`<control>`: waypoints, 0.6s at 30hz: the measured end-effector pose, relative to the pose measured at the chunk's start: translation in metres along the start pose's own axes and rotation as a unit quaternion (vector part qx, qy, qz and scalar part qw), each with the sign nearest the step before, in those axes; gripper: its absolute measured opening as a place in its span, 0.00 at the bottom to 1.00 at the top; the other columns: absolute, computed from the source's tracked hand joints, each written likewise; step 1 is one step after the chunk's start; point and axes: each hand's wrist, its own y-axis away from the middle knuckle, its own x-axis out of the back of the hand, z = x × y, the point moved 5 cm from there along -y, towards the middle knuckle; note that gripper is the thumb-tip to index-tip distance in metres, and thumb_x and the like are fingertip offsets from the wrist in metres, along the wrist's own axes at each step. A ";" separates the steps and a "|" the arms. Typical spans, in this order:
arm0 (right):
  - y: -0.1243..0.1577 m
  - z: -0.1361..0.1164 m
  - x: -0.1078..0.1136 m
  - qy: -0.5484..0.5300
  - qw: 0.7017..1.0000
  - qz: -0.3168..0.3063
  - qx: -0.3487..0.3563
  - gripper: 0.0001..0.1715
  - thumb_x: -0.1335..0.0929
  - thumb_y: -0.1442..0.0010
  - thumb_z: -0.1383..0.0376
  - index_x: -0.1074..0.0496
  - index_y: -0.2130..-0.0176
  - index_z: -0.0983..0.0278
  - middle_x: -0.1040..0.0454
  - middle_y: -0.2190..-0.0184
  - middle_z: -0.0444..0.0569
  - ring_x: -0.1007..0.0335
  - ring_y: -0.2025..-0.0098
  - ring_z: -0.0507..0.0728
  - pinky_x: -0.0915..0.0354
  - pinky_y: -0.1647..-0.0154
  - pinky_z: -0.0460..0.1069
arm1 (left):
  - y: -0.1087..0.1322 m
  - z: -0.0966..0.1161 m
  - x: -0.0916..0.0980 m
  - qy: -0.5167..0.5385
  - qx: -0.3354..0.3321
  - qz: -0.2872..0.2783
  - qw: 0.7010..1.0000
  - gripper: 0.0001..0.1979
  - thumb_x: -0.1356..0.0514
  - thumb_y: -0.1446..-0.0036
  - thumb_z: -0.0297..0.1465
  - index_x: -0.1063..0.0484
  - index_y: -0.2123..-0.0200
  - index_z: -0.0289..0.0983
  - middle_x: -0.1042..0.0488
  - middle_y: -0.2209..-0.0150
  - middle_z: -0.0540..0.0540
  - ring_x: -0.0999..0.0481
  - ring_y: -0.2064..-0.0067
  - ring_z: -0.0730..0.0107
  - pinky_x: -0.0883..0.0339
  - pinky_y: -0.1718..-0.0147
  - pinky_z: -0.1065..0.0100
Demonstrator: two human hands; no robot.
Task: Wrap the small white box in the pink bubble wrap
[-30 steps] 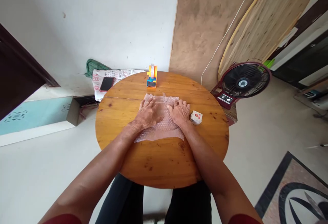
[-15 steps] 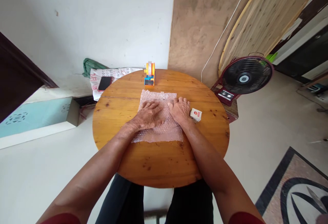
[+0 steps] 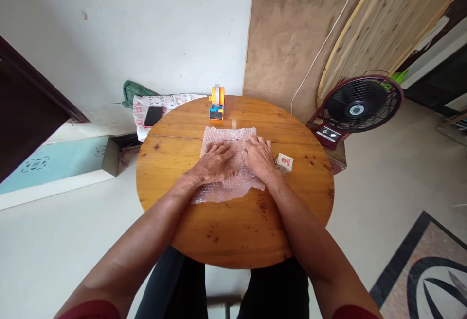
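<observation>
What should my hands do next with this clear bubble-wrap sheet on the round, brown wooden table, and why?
Probably slide the right hand toward you and smooth the near right corner of the clear bubble-wrap sheet. The left hand lies spread on the sheet and could steady it, while the near edge looks wavy toward that corner on the round, brown wooden table.

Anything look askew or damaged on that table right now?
Slightly: the bubble wrap's near edge runs wavy and uneven rather than straight, and a small clear strip, possibly tape, shows at its far edge. No spill stands out.
</observation>
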 end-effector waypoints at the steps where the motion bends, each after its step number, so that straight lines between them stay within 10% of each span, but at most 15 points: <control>1: 0.001 -0.001 0.000 -0.004 1.000 -0.012 0.009 0.18 0.40 0.35 0.65 0.27 0.51 0.65 0.29 0.47 0.58 0.40 0.46 0.65 0.47 0.47 0.59 | 0.000 0.000 0.000 0.001 0.000 -0.001 1.000 0.36 0.41 0.44 0.50 0.37 0.37 0.37 0.43 0.33 0.37 0.48 0.31 0.46 0.59 0.34 0.44; 18: 0.002 0.015 -0.002 0.004 0.996 -0.090 0.016 0.18 0.40 0.36 0.64 0.27 0.52 0.67 0.27 0.49 0.60 0.34 0.47 0.65 0.44 0.46 0.59 | 0.006 0.023 0.005 0.056 -0.089 0.010 0.994 0.30 0.41 0.43 0.46 0.33 0.40 0.39 0.39 0.35 0.36 0.45 0.33 0.47 0.56 0.35 0.45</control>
